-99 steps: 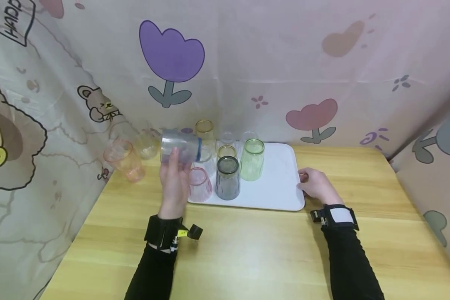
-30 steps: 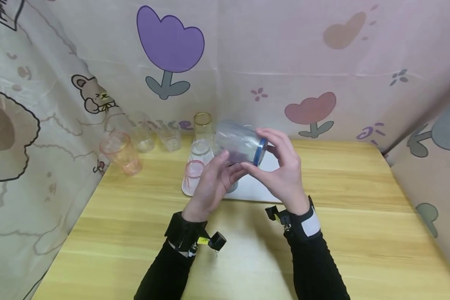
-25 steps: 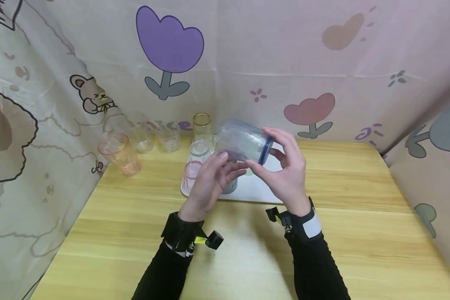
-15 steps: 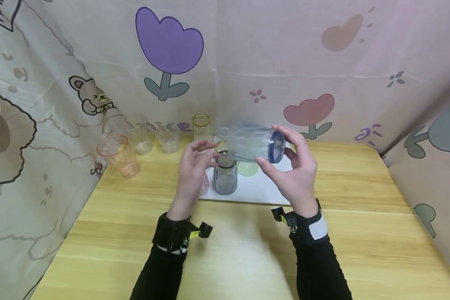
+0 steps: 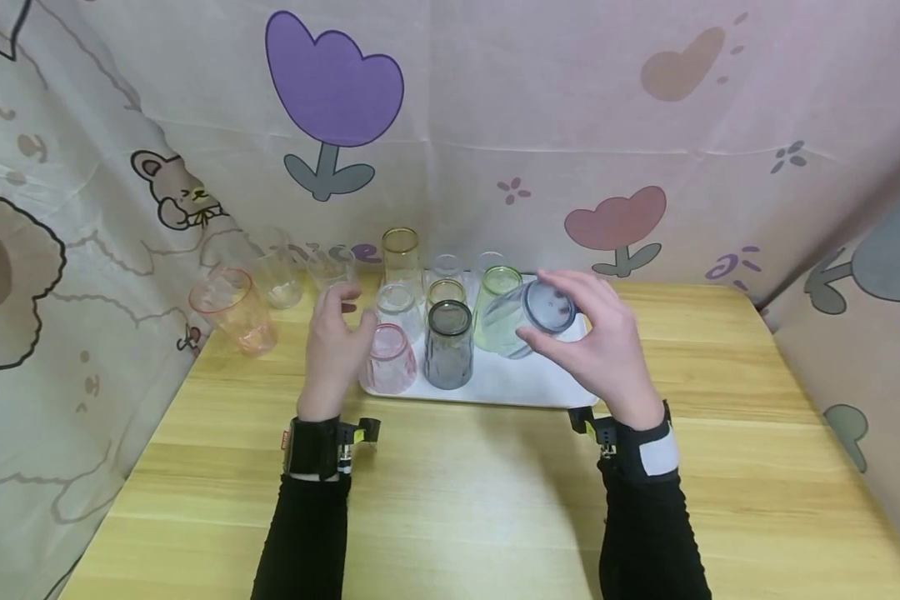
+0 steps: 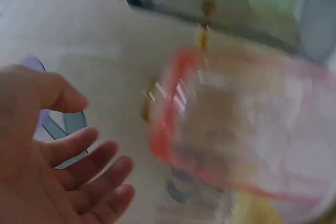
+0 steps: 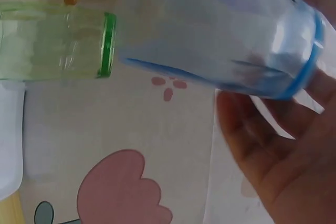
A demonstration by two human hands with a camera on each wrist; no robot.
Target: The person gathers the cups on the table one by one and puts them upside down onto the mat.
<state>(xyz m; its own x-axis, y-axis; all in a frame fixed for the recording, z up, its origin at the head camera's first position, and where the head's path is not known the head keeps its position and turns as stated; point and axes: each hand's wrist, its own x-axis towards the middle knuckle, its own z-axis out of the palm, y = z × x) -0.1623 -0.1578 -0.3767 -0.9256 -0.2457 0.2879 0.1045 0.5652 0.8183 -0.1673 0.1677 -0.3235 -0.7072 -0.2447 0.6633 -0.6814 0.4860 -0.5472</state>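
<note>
My right hand [image 5: 538, 308] grips a clear glass with a blue rim [image 5: 506, 327], tilted on its side just above the white tray [image 5: 525, 390] and beside the green glass [image 5: 497, 310]. In the right wrist view the blue-rimmed glass [image 7: 220, 30] lies across my fingers [image 7: 273, 145], next to the green glass [image 7: 58, 45]. My left hand [image 5: 352, 315] hovers with fingers spread and holds nothing, just left of the upturned pink glass [image 5: 390, 360]. The left wrist view is blurred; it shows my bare left hand [image 6: 58, 156] near the pink glass [image 6: 236, 129].
On the tray also stand a dark grey glass [image 5: 448, 357], a clear glass [image 5: 397, 304] and amber-rimmed glasses [image 5: 401, 254]. Off the tray at back left are an orange-pink glass [image 5: 232, 312] and clear glasses [image 5: 281, 282]. Patterned cloth walls close in the wooden table [image 5: 465, 500].
The blue-rimmed glass went from my left hand to my right. My left hand let go and drew left to the pink glass; my right hand lowered the glass toward the tray.
</note>
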